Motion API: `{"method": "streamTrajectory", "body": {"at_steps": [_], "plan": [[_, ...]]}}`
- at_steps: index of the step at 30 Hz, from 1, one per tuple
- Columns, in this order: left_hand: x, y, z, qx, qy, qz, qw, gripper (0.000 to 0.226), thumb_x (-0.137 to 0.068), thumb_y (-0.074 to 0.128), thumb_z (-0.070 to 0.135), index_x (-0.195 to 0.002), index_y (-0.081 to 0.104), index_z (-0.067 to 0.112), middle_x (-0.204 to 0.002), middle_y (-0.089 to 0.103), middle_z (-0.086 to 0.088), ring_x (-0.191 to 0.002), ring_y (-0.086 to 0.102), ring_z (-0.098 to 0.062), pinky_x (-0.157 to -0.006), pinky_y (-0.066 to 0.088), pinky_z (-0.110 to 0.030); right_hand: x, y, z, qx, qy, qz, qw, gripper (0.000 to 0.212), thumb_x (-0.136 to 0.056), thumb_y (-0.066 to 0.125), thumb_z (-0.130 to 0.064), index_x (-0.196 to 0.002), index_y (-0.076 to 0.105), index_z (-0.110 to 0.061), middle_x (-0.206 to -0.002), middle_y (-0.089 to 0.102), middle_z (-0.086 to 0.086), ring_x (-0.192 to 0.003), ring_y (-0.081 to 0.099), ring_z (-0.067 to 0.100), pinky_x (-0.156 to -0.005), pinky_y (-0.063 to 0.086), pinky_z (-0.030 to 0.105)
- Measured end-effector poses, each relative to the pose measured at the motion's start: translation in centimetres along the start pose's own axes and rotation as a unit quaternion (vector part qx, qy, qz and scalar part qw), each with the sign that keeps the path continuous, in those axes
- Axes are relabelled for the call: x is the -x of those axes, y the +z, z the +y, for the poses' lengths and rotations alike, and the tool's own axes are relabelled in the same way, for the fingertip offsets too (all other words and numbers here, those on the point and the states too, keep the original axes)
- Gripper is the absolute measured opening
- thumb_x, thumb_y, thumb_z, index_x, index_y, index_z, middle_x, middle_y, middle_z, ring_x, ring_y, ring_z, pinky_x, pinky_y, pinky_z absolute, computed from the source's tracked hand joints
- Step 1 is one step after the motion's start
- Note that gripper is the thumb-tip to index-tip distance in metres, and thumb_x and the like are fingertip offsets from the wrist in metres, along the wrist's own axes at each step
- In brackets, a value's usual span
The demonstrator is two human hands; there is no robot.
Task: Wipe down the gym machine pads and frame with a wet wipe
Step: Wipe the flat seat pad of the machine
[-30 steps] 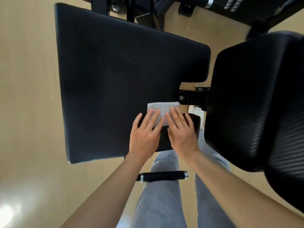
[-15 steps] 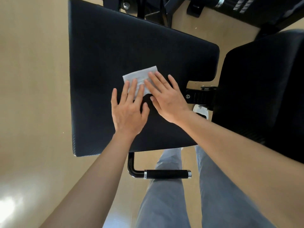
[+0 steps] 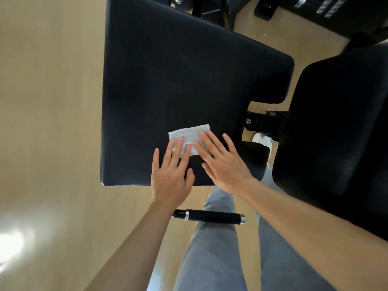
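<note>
A white wet wipe (image 3: 189, 133) lies flat on the large black seat pad (image 3: 178, 80), near the pad's front edge. My left hand (image 3: 171, 177) presses its straight fingertips on the wipe's left part. Beside it, my right hand (image 3: 222, 162) lies flat with its fingers spread over the wipe's right part. A second black pad (image 3: 340, 127) stands to the right. Between the two pads a black frame bracket (image 3: 262, 122) shows.
A black handle bar with chrome rings (image 3: 212, 218) sticks out below the seat pad, above my grey-trousered legs (image 3: 212, 248). More black frame parts (image 3: 212, 9) stand at the top. The floor (image 3: 52, 101) is tan.
Both hands slid the wipe away across the pad to the left, then drew it back toward the pad's front edge.
</note>
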State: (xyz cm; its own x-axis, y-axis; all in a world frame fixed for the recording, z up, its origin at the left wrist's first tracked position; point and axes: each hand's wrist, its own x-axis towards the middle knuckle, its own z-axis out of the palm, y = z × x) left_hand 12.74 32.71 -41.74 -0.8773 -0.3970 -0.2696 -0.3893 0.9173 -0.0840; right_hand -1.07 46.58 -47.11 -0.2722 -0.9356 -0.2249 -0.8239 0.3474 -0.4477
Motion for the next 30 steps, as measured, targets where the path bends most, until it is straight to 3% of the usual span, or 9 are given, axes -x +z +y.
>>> {"method": "streamTrajectory", "body": {"at_steps": [6, 13, 21, 26, 30], "plan": [[-6.0, -2.1, -2.3, -0.018, -0.093, 0.021, 0.995, 0.063, -0.103, 0.035, 0.041, -0.161, 0.029, 0.016, -0.17, 0.02, -0.008, -0.158, 0.013, -0.025, -0.127, 0.01, -0.055, -8.2, -3.7, 0.1, 0.019, -0.013, 0.04, 0.999, 0.063, -0.108, 0.028, -0.042, -0.164, 0.01, -0.019, -0.171, 0.004, 0.01, -0.158, 0.0, 0.025, -0.127, 0.006, 0.053], [-12.8, -4.3, -5.7, 0.029, -0.105, 0.047, 0.993, 0.068, -0.1, 0.036, 0.041, -0.162, 0.026, 0.016, -0.171, 0.016, -0.008, -0.159, 0.009, -0.024, -0.128, 0.003, -0.052, -15.2, -7.9, 2.6, 0.046, -0.021, 0.055, 0.997, 0.061, -0.108, 0.024, -0.043, -0.163, 0.014, -0.017, -0.171, 0.006, 0.009, -0.158, 0.003, 0.024, -0.127, 0.005, 0.053], [-5.6, -2.2, -3.3, 0.002, -0.042, 0.024, 0.999, 0.066, -0.099, 0.047, 0.033, -0.159, 0.033, 0.012, -0.169, 0.02, -0.011, -0.158, 0.012, -0.027, -0.127, 0.013, -0.056, -7.6, -4.1, 1.6, 0.038, -0.031, 0.025, 0.998, 0.066, -0.108, 0.03, -0.042, -0.163, 0.009, -0.013, -0.171, 0.001, 0.012, -0.158, -0.003, 0.026, -0.126, 0.007, 0.054], [-0.1, -1.5, -1.4, 0.043, -0.072, 0.019, 0.996, 0.067, -0.092, 0.053, 0.026, -0.155, 0.04, 0.006, -0.167, 0.026, -0.015, -0.158, 0.016, -0.029, -0.127, 0.016, -0.053, -4.0, -2.6, -0.3, 0.021, -0.083, 0.006, 0.996, 0.063, -0.108, 0.031, -0.039, -0.162, 0.017, -0.011, -0.171, 0.001, 0.014, -0.158, -0.002, 0.029, -0.125, 0.011, 0.054], [-1.3, -1.7, -0.9, 0.048, -0.07, 0.015, 0.996, 0.066, -0.096, 0.046, 0.022, -0.158, 0.033, 0.004, -0.167, 0.027, -0.014, -0.158, 0.017, -0.026, -0.128, 0.014, -0.051, -5.5, -2.8, -0.2, 0.043, -0.117, 0.007, 0.992, 0.064, -0.109, 0.028, -0.04, -0.163, 0.009, -0.011, -0.171, -0.001, 0.011, -0.158, -0.003, 0.026, -0.127, 0.007, 0.049]]}}
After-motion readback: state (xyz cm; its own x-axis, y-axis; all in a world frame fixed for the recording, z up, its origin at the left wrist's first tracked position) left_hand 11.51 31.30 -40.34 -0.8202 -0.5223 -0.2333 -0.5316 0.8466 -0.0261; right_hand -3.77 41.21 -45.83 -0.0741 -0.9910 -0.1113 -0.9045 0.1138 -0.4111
